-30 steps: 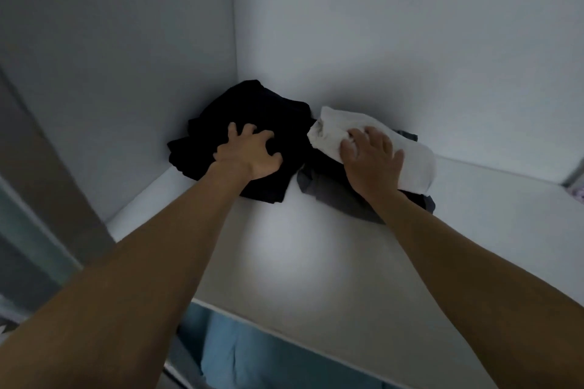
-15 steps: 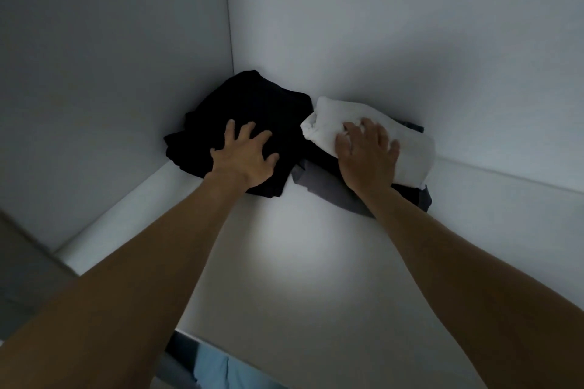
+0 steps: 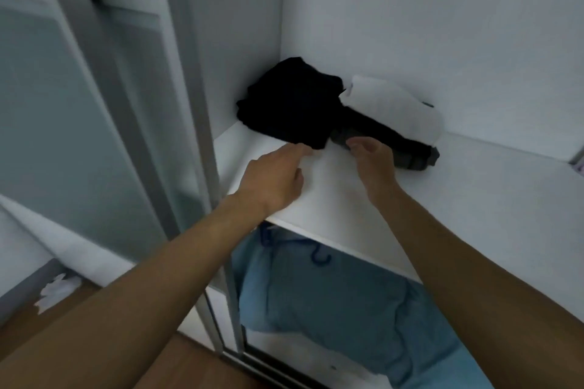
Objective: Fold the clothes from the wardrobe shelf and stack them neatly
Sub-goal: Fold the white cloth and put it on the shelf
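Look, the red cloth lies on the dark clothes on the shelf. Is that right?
Not quite: the cloth is white, not red. The head view shows it lying on the dark clothes on the shelf.

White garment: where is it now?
Head view: the white garment lies at the back of the wardrobe shelf, atop a dark grey garment, right of the black pile.

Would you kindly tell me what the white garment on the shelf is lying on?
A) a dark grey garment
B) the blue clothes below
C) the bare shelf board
A: the white garment sits atop the dark grey garment, whose front edge shows beneath it.
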Demonstrator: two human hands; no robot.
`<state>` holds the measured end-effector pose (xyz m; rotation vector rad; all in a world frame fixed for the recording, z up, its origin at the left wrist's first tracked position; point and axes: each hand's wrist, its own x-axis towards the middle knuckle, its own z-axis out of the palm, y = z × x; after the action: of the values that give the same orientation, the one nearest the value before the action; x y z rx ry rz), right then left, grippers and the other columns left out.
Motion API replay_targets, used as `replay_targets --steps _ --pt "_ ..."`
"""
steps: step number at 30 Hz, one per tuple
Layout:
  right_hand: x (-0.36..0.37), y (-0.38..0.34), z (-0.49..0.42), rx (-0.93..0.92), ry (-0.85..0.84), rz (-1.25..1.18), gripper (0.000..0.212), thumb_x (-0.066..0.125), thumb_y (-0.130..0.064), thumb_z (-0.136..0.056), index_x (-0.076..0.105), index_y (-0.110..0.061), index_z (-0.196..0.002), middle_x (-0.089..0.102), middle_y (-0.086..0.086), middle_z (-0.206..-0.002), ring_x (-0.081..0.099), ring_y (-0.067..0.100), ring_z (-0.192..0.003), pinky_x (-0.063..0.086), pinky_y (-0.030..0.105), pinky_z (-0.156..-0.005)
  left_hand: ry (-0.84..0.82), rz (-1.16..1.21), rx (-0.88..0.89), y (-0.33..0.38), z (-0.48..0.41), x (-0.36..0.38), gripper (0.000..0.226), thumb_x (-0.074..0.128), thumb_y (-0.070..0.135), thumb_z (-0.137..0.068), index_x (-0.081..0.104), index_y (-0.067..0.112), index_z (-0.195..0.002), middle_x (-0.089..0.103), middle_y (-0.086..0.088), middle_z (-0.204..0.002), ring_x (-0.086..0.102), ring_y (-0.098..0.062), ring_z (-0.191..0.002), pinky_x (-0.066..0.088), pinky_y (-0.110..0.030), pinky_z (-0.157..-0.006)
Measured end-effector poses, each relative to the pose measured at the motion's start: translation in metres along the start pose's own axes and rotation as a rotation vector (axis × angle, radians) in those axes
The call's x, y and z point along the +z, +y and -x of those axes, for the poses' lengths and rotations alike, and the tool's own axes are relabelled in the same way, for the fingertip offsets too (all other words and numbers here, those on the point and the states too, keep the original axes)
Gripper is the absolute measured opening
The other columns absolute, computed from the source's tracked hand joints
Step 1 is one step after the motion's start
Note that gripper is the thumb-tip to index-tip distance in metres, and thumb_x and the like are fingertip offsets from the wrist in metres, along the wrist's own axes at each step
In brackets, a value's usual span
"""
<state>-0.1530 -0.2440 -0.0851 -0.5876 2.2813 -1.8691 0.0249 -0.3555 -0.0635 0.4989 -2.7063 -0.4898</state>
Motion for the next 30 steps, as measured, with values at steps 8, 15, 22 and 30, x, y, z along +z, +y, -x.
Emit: replay_targets --steps 8,15,22,30 --pt "0.097 -0.110 0.103 -0.071 -0.366 -0.267 0.017 0.053 -0.018 -0.097 0.069 -0.019 -0.101 0.074 0.005 -0.105 0.070 0.017 -0.101 0.053 0.038 -0.093 0.050 -0.014 -0.383 -0.075 0.104 -0.067 0.022 0.053 0.031 -0.088 0.073 0.025 -0.094 0.073 0.002 -0.097 0.068 -0.024 -0.091 0.056 -0.040 -0.086" --pt "0.157 -0.121 0.154 -0.197 -0.391 -0.136 0.014 0.066 -0.015 -0.091 0.060 -0.018 -0.103 0.070 0.003 -0.105 0.067 0.013 -0.097 0.053 0.028 -0.088 -0.080 0.082 -0.396 -0.087 0.100 -0.056 0.021 0.056 0.029 -0.084 0.060 0.015 -0.100 0.066 -0.003 -0.094 0.064 -0.026 -0.086 0.055 -0.039 -0.078" --pt "0.149 -0.112 0.145 -0.214 -0.319 0.015 0.025 0.071 -0.021 -0.089 0.059 -0.009 -0.107 0.065 -0.003 -0.094 0.061 0.006 -0.081 0.048 0.019 -0.072 -0.085 0.088 -0.355 -0.078 0.099 -0.056 0.014 0.057 0.017 -0.081 0.062 0.010 -0.091 0.065 -0.010 -0.087 0.064 -0.031 -0.081 0.057 -0.041 -0.075" --pt "0.098 -0.092 0.149 -0.230 -0.265 -0.005 0.020 0.071 -0.021 -0.090 0.057 -0.013 -0.102 0.057 -0.012 -0.083 0.054 -0.002 -0.072 0.040 0.002 -0.058 -0.151 0.068 -0.254 -0.036 0.101 -0.046 0.013 0.055 0.011 -0.080 0.061 0.008 -0.091 0.066 -0.010 -0.086 0.063 -0.029 -0.079 0.056 -0.041 -0.072"
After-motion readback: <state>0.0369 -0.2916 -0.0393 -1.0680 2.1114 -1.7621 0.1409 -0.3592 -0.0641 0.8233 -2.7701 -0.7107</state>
